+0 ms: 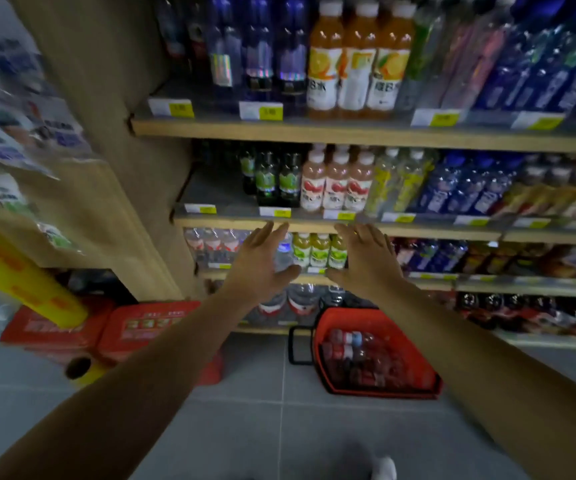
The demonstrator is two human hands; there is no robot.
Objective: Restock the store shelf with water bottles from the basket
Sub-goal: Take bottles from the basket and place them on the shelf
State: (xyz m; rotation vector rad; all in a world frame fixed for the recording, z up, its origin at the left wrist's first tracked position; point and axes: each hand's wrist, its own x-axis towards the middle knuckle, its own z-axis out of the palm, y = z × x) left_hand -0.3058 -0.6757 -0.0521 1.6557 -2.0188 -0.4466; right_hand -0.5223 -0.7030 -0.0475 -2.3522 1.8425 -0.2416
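A red basket (324, 341) stands on the floor below the shelves, with several red-labelled water bottles (359, 355) lying in it. Both my arms reach forward at the third shelf down. My left hand (262, 261) and my right hand (366, 258) are held out with fingers spread and palms facing each other, and neither holds anything. Between them a clear water bottle (284, 254) with a blue cap stands on the shelf. More red-labelled water bottles (210, 242) stand at the left end of that shelf (432, 277).
Shelves above carry juice, tea and blue bottles. Green-labelled bottles (317, 252) stand right of the clear one. Red cartons (141, 327) and a yellow roll (23, 275) sit at the left by a wooden pillar (106, 133). Grey tiled floor lies in front.
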